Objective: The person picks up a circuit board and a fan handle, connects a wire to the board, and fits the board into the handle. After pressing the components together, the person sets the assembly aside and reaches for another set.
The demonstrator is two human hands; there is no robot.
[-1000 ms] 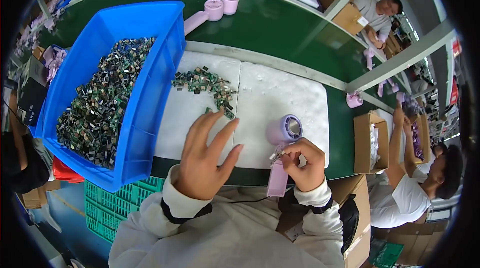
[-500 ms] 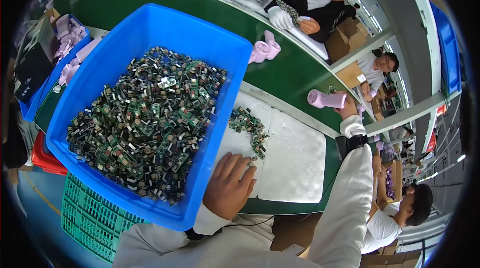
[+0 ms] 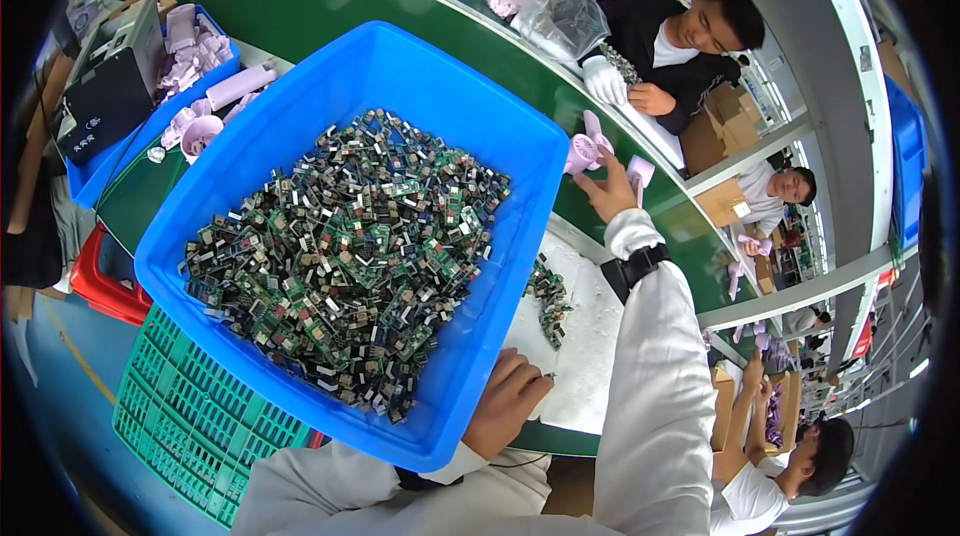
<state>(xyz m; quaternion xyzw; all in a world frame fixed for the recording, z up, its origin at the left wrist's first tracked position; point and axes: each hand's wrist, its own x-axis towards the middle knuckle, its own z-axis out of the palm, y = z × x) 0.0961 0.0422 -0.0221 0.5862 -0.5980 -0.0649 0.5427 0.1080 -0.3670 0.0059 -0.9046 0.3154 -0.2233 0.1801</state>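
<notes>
My right hand (image 3: 612, 194) reaches over the green bench with its fingers apart. It is nearest to pink handheld fan bodies (image 3: 582, 153), and another pink fan body (image 3: 640, 174) stands just to its right. My left hand (image 3: 508, 404) lies by the near right edge of the blue bin (image 3: 548, 171), partly hidden by it. Its fingers are curled, with a tiny piece at the fingertips too small to name. Small green circuit boards (image 3: 350, 256) heap in the bin. More circuit boards (image 3: 548, 301) lie on a white foam sheet (image 3: 585, 356).
At left a blue crate (image 3: 228, 68) of pink parts stands beside a black box (image 3: 112, 86). A green plastic crate (image 3: 190, 416) and a red container (image 3: 100, 281) sit below. Across the bench a person (image 3: 675, 61) with a white glove handles circuit boards near a clear bag (image 3: 560, 11).
My right hand has let go of the pink fan body and moved left along the bench; that fan body now stands nearer the other pink ones. The whole view has shifted.
</notes>
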